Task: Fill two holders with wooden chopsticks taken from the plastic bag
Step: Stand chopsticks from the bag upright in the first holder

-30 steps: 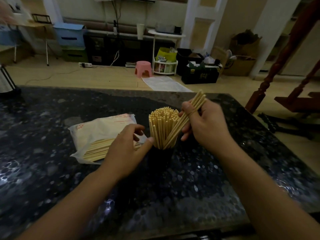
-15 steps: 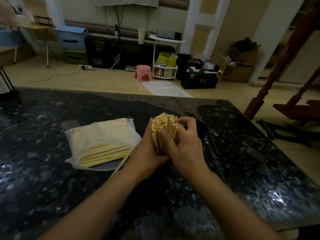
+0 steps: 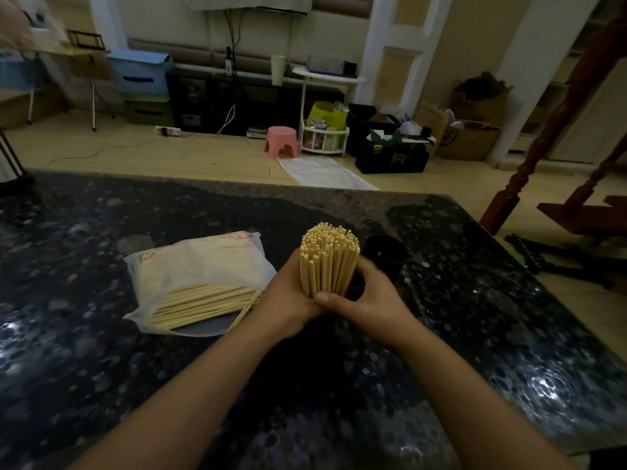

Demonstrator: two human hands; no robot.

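Right now both hands wrap the packed bundle of chopsticks, which stands upright w/ its tips fanned out at the top. Left hand cups the bundle's left side, fingers curled behind it; right hand closes round the right side, thumb pressed across the bundle's base at the front. The two hands meet just below the sticks. Holder under the bundle is hidden by the hands, so can't tell how deep the sticks sit. A second black holder stands just right of the bundle & slightly behind, upright; what's inside it can't be made out. Plastic bag lies flat to the left of the bundle, mouth toward the camera, w/ loose chopsticks sticking out of it; one stray stick angles off the bag's right corner, near the left wrist. All of it sits on the dark speckled stone table. Beyond the table's far edge, behind the bundle, a pink stool on the wood floor.
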